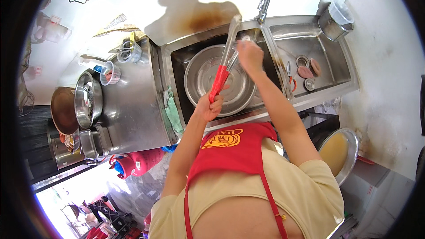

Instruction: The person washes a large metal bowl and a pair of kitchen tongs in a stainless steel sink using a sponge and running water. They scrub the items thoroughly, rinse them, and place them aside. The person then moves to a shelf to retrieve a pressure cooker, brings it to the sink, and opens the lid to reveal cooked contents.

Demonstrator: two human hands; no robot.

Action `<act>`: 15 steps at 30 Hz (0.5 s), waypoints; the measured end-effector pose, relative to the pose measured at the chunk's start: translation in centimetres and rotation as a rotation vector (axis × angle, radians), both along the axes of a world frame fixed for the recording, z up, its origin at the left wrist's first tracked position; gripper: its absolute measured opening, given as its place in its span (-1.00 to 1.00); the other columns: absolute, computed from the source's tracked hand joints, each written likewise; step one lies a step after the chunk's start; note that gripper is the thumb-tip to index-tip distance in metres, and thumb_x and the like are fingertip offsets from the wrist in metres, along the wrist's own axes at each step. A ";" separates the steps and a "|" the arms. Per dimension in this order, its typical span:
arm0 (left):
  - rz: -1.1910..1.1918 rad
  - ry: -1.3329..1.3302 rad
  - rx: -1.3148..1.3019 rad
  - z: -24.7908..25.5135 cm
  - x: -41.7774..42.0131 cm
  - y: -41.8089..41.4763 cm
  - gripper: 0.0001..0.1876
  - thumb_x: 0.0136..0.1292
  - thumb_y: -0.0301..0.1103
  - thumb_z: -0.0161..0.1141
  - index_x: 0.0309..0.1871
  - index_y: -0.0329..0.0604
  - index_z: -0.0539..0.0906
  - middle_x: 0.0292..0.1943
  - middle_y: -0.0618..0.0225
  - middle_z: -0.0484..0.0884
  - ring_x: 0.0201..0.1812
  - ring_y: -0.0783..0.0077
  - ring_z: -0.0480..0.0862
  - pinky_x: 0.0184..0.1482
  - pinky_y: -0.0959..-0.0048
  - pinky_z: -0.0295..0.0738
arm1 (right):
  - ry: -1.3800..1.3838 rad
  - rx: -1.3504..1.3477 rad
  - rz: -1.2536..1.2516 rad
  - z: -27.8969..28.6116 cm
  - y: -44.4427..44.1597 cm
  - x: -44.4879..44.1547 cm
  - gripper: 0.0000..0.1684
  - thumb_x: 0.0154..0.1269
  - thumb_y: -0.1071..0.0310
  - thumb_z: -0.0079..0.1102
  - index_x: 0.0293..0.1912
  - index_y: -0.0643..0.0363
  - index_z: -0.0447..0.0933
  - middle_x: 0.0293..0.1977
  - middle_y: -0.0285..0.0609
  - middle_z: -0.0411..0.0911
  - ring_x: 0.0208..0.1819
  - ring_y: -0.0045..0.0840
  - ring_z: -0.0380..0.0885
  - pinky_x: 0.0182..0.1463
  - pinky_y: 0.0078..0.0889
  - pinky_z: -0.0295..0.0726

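My left hand (210, 105) is closed around the red handles of a pair of metal tongs (228, 51), which point up and away over the sink. Beside the tongs' upper part is my right hand (249, 54), fingers bent near one metal arm; a small pale, shiny bit shows at its fingertips, too blurred to name. Whether this hand grips it or the metal is not clear. Below both hands a wide stainless steel basin (196, 89) sits in the left sink bowl, under a curved chrome faucet (264, 5).
Scissors (289, 69), pinkish pads and a metal strainer (309, 84) lie in the right sink bowl (298, 36). A green cloth (172, 113) hangs at the left rim. Steel bowls (89, 99) and plastic cups (110, 73) stand on the left counter. A basin of yellowish liquid (335, 154) is lower right.
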State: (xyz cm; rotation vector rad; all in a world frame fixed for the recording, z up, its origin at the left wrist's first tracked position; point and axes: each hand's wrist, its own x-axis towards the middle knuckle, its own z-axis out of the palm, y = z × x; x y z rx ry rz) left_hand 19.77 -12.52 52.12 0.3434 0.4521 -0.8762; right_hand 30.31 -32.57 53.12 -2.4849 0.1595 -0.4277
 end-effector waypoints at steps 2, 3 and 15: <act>0.038 0.043 -0.094 0.6 -0.8 0.7 -0.57 0.43 -0.22 -0.24 0.25 -0.26 0.30 -0.66 0.52 0.13 -0.78 0.67 0.15 -0.77 0.66 0.02 | 0.148 0.154 -0.157 -1.3 -2.3 0.7 -0.56 0.25 0.05 -0.02 -0.36 0.28 0.56 -0.35 0.08 0.57 -0.25 -0.05 0.55 -0.19 -0.06 0.48; 0.029 0.022 -0.097 0.8 -0.8 0.9 -0.57 0.43 -0.20 -0.23 0.24 -0.26 0.31 -0.66 0.52 0.13 -0.78 0.67 0.15 -0.77 0.66 0.02 | 0.170 0.224 -0.184 -2.6 -3.4 0.5 -0.52 0.25 0.02 -0.04 -0.35 0.30 0.56 -0.33 0.12 0.56 -0.22 -0.03 0.54 -0.16 -0.06 0.48; -0.052 -0.074 0.091 -0.1 -0.4 1.4 -0.47 0.38 0.13 -0.21 -0.05 -0.21 0.46 -0.74 0.55 0.10 -0.82 0.64 0.13 -0.79 0.64 -0.01 | 0.634 1.414 -0.262 -8.8 -0.7 -8.0 -0.65 0.22 0.12 0.22 -0.21 0.22 0.48 -0.39 -0.20 0.54 -0.44 -0.59 0.52 -0.48 -0.53 0.45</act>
